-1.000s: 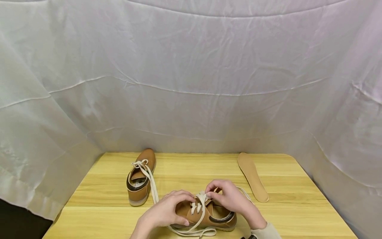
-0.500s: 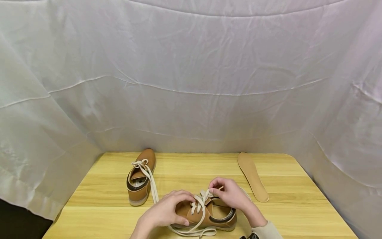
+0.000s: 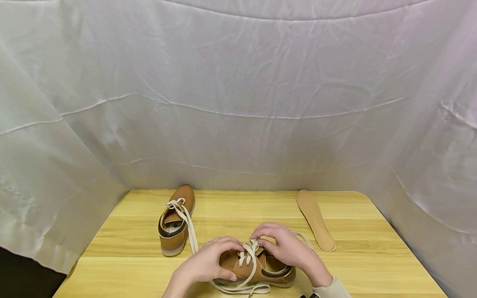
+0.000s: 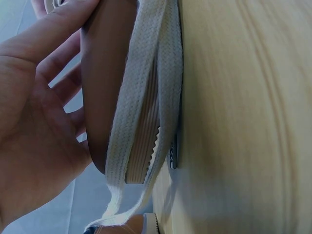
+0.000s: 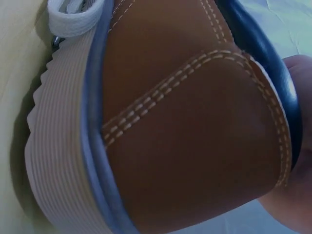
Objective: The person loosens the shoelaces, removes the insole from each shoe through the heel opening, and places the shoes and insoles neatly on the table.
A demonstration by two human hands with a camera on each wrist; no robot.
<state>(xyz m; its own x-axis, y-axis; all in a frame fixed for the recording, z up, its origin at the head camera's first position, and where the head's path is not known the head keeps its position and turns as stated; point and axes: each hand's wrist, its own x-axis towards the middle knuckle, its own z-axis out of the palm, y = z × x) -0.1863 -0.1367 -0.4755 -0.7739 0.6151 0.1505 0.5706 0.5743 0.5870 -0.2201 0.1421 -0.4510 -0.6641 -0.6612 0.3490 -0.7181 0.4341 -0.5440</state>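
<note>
A brown leather shoe (image 3: 261, 279) with cream laces lies in front of me, toe to the left. My left hand (image 3: 210, 261) grips its toe end, thumb along the near side and fingers over the top. In the left wrist view that hand curves round the brown toe (image 4: 97, 92), while flat lace strands (image 4: 124, 117) hang down past the sole. My right hand (image 3: 285, 247) pinches the shoelace (image 3: 254, 245) at the top of the lacing, by the tongue. Stitched heel leather (image 5: 195, 141) fills the right wrist view, with the right hand mostly hidden behind it.
Back left, a second brown shoe (image 3: 184, 194) stands with its toe pointing away; long lace ends trail from it toward my left hand. A tan insole (image 3: 316, 221) lies at the back right of the wooden table (image 3: 372, 265). Grey-white curtains (image 3: 238, 82) enclose the table.
My right hand drew the lace slightly right and up, then came back left, its fingers close over the knot area. My left hand and the shoe have stayed in place.
</note>
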